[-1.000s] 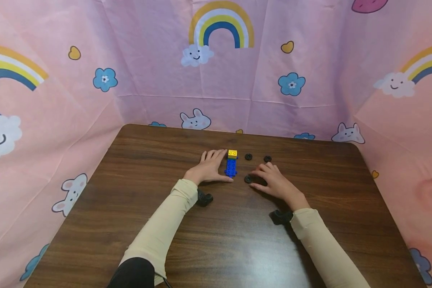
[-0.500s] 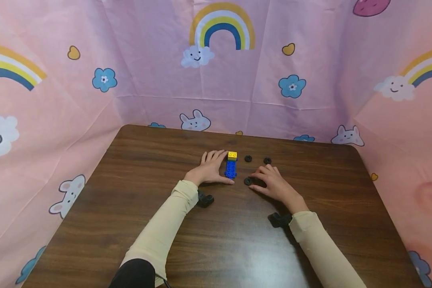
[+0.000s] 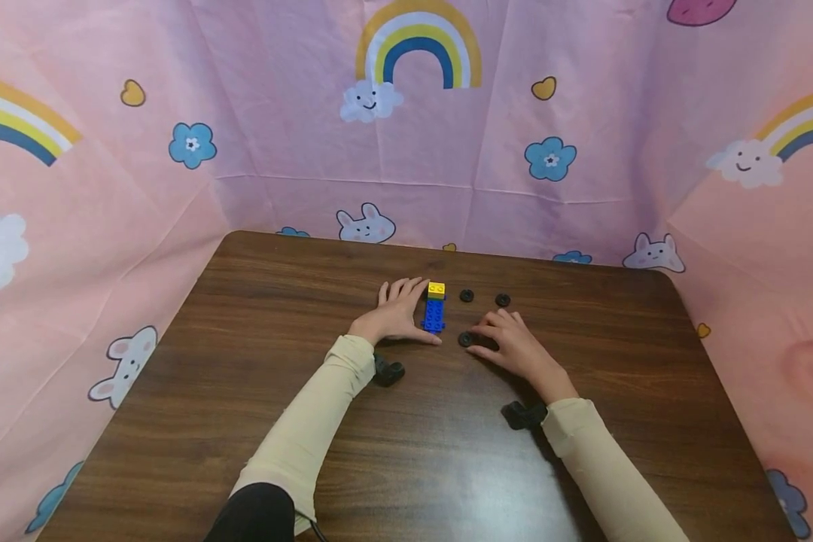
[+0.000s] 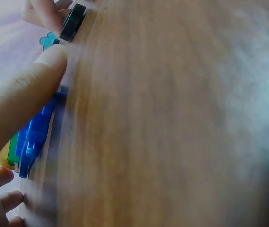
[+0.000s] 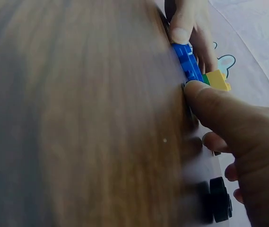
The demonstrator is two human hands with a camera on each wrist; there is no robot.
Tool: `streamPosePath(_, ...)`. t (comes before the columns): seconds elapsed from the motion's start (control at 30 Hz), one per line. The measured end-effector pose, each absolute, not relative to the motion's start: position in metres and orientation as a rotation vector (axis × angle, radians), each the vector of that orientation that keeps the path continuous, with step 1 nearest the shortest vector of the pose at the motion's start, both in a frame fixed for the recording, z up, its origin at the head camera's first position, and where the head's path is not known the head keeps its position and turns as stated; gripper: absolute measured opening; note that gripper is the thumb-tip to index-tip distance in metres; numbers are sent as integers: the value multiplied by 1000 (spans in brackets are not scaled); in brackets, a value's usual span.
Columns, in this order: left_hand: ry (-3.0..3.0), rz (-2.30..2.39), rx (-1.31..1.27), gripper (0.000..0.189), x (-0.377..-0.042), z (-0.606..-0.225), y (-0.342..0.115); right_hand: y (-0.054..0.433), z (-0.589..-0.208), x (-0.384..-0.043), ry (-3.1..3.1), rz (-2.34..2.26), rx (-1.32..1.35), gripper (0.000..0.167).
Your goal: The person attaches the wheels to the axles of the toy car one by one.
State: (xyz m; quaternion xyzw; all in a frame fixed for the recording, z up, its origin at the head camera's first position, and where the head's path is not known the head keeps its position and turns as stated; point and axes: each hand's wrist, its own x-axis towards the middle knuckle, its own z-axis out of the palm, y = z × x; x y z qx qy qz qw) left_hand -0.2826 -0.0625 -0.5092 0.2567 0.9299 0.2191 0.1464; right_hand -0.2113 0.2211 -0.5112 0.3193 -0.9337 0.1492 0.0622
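A toy car of building blocks (image 3: 434,315) lies near the table's far middle. It has a long blue studded base, a green layer and a yellow brick (image 5: 217,80) at its far end. Along its left side my left hand (image 3: 394,315) spreads its fingers, with the index fingertip by the yellow brick and the thumb (image 4: 49,59) by the near end. To the right, my right hand (image 3: 511,342) has thumb and index finger on either side of a black toy wheel (image 3: 465,339). That wheel (image 4: 73,22) rests on the table; the thumb hides most of it in the right wrist view.
Two more black wheels stand beyond the right hand, one at the back (image 3: 467,296) and one farther right (image 3: 503,299). A dark device sits at each wrist, left (image 3: 388,371) and right (image 3: 523,415). Pink printed cloth (image 3: 413,150) surrounds the brown wooden table (image 3: 278,301).
The right fingers have drawn slightly off the farther right wheel, so more of it shows. The left hand, the toy car and the wheels keep their places; the head view has shifted a little.
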Motion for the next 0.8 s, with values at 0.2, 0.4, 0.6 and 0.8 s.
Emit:
streamPosePath(0.2, 2687, 621, 735, 130, -285, -511, -63, 218, -512, -212, -2821, 455, 945, 36)
streamPosePath(0.4, 2606, 671, 695, 131, -292, -517, -62, 215, -512, -211, -2841, 476, 949, 34)
streamPosePath(0.6, 2577, 708, 687, 134, -296, -521, -62, 213, -512, -210, -2828, 505, 954, 31)
streamPosePath(0.8, 2570, 734, 714, 131, -296, -519, -62, 213, -511, -211, -2833, 520, 950, 30)
